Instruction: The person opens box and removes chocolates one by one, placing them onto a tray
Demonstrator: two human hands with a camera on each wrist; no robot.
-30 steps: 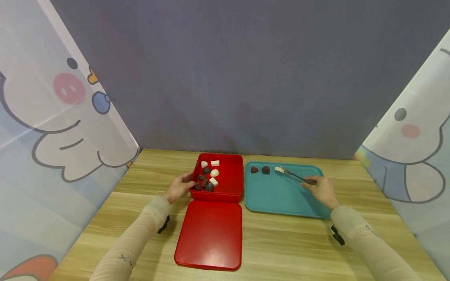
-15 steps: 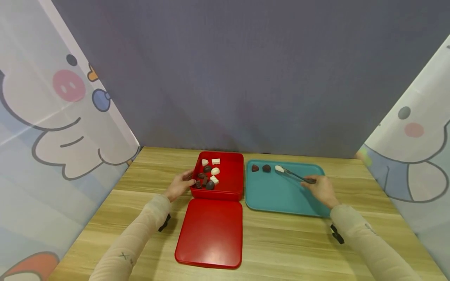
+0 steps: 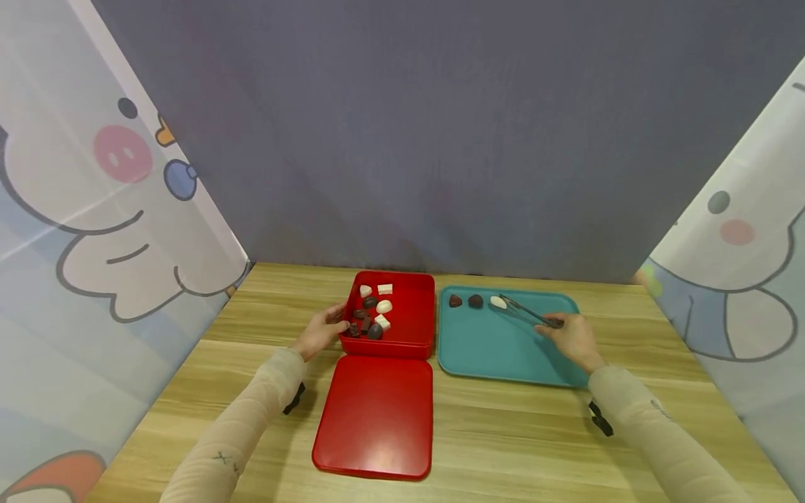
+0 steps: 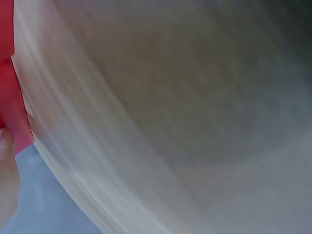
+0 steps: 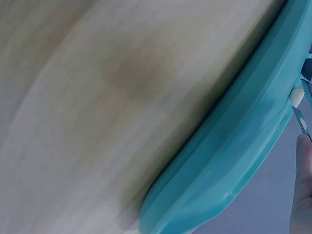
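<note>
Clerk: Where is the white chocolate [image 3: 498, 302]?

Inspector: On the teal tray [image 3: 497, 353], toward twelve o'clock, between the parted tips of the tongs [image 3: 527, 310]. A dark chocolate [image 3: 475, 301] sits near its nine o'clock.

Clerk: The hands?

Inspector: The right hand [image 3: 574, 339] has its fingers gripping the tongs. The left hand [image 3: 319, 334] touches the red box [image 3: 410, 337] at nine o'clock, fingers loosely extended.

Clerk: Step in hand?

Inspector: Judged as setting down in a row. The next move calls for drawing the tongs clear without nudging it.

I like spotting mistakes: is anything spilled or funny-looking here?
Nothing stands out. The sweets in the box bunch toward its left side, but none lie spilled on the table, and the lid lies flat.
</note>
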